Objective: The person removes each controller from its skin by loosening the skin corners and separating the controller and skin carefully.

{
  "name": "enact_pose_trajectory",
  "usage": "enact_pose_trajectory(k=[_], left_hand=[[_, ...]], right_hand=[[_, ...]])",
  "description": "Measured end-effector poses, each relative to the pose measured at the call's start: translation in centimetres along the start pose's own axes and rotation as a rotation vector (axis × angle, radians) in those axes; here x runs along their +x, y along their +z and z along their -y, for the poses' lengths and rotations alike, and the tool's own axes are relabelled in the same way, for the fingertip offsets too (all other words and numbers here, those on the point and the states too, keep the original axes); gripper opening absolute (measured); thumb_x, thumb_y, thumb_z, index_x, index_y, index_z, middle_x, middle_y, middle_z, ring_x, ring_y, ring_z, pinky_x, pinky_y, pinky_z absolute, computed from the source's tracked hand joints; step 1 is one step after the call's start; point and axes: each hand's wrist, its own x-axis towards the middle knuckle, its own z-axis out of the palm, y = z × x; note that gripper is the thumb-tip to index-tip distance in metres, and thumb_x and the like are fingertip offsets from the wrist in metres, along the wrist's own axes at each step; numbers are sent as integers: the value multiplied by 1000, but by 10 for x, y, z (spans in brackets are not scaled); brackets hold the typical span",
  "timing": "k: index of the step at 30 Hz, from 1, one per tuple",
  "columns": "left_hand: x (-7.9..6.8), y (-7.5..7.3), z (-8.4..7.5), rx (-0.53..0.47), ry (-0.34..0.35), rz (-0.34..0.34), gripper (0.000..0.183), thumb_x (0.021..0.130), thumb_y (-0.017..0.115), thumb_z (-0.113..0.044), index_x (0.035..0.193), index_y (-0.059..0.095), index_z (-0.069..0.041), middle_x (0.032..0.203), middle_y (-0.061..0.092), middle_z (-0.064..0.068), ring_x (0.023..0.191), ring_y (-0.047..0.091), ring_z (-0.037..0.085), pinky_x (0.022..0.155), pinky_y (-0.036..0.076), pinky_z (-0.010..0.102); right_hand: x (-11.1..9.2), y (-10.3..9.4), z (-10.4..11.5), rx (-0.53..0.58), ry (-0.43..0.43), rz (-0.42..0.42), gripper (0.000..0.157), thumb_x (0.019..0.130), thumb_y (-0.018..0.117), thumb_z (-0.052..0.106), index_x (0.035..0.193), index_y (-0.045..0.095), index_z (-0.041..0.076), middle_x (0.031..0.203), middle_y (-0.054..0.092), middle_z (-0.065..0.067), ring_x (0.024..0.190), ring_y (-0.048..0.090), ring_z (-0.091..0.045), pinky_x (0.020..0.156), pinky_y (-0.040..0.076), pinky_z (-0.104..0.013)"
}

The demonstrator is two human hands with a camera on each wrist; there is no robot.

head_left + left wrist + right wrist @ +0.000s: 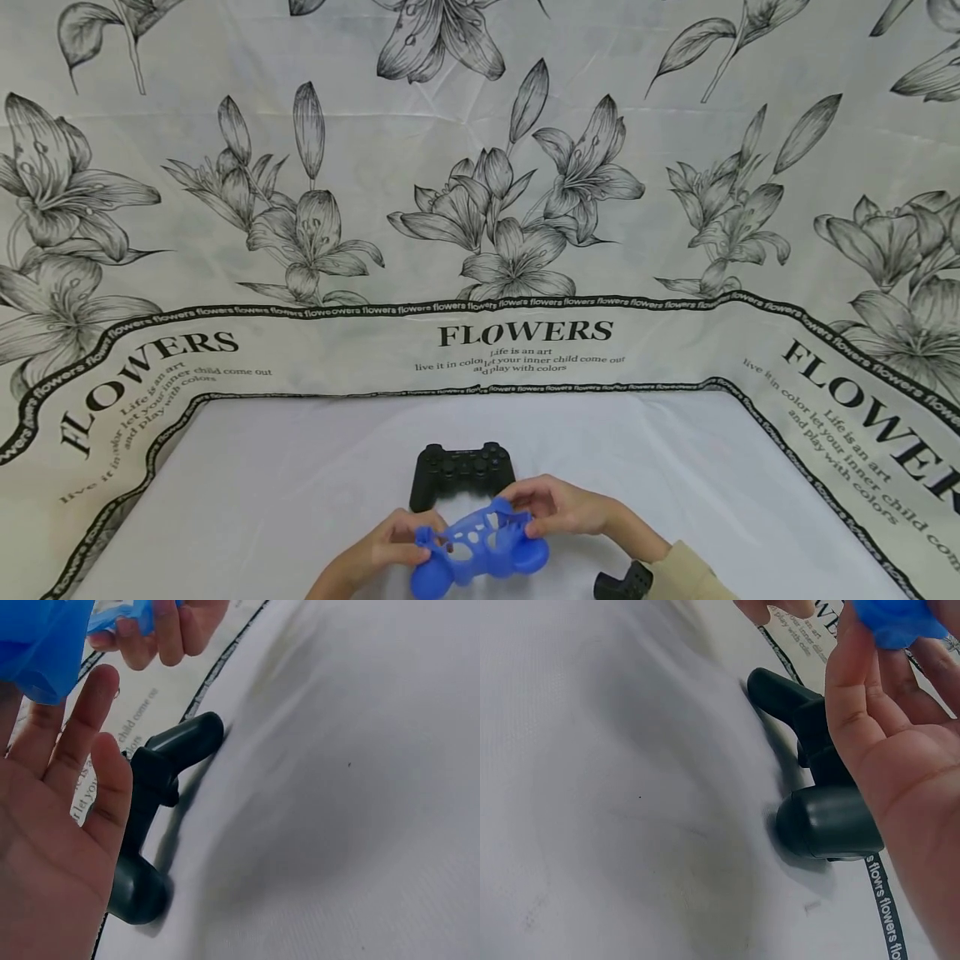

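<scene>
A blue silicone controller cover [480, 543] with cut-out holes is held up between both hands, near the front of the table. My left hand [386, 546] pinches its left end between thumb and fingers. At the upper right edge, my right hand [562, 506] grips the cover the same way. Just behind it a black game controller [462, 468] lies on the white tabletop. In the left wrist view the cover [41, 649] hangs above the left palm, and the controller [142, 802] shows beyond the hand. The right wrist view shows the cover [900, 621] at the right fingertips.
A white cloth [262, 475] covers the table. Around its back and sides stands a flower-printed curtain [480, 208] with a lettered border. A black wrist device [624, 581] sits at the right sleeve [686, 573].
</scene>
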Motion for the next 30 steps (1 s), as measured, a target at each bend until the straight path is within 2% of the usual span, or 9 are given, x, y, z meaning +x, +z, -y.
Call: enact_pose_trajectory(k=[5, 8, 12, 16, 19, 24, 27, 30], left_hand=[[3, 0, 0, 13, 8, 72, 34, 91, 46, -12, 90, 48, 22, 112, 55, -5, 106, 52, 7, 86, 46, 20], [4, 1, 0, 50, 11, 45, 33, 92, 47, -12, 84, 47, 20, 112, 51, -1, 107, 50, 8, 88, 45, 21], [4, 1, 4, 130, -16, -121, 27, 96, 51, -10, 94, 51, 17, 110, 50, -1, 104, 52, 6, 90, 46, 21], [5, 4, 11, 234, -56, -304, 26, 94, 59, -9, 110, 55, 11, 110, 56, 0, 99, 56, 3, 87, 50, 19], [6, 7, 14, 278, -107, -429, 31, 92, 63, -12, 115, 56, 8, 110, 58, 7, 95, 60, 5, 83, 51, 20], [10, 13, 11, 281, -189, -603, 36, 90, 67, -16, 122, 58, -2, 118, 55, 15, 99, 60, 15, 82, 52, 23], [12, 16, 9, 336, -201, -657, 39, 89, 67, -16, 127, 60, -10, 121, 53, 14, 104, 57, 16, 87, 49, 21], [15, 17, 5, 436, -222, -702, 42, 88, 68, -17, 130, 61, -16, 116, 53, 12, 102, 55, 17, 86, 46, 20]], right_hand=[[-2, 0, 1, -42, 18, -11, 52, 101, 49, 15, 134, 33, -21, 132, 56, 7, 123, 54, -11, 100, 47, -28], [-3, 1, 2, -69, 32, -33, 50, 101, 48, 16, 135, 35, -18, 135, 56, 1, 124, 54, -10, 100, 47, -28], [-3, 3, 3, -76, 51, -92, 52, 98, 55, 14, 138, 35, -13, 140, 49, -14, 125, 53, -12, 100, 48, -30], [-3, 3, 1, -6, 75, -174, 64, 90, 65, 5, 141, 31, -13, 141, 47, -15, 123, 55, -15, 99, 49, -32], [-2, 4, -2, -12, 113, -286, 67, 85, 68, 0, 141, 32, -12, 139, 48, -18, 117, 59, -14, 95, 51, -30], [0, 6, -9, -203, 154, -473, 57, 84, 68, 1, 136, 45, -9, 134, 50, -30, 107, 61, -4, 91, 51, -21], [2, 8, -9, -321, 121, -525, 52, 85, 67, 3, 132, 50, -7, 131, 53, -30, 107, 60, -3, 92, 50, -19], [4, 12, -7, -421, 90, -567, 50, 85, 67, 4, 131, 51, -6, 127, 57, -28, 107, 61, -7, 91, 50, -20]])
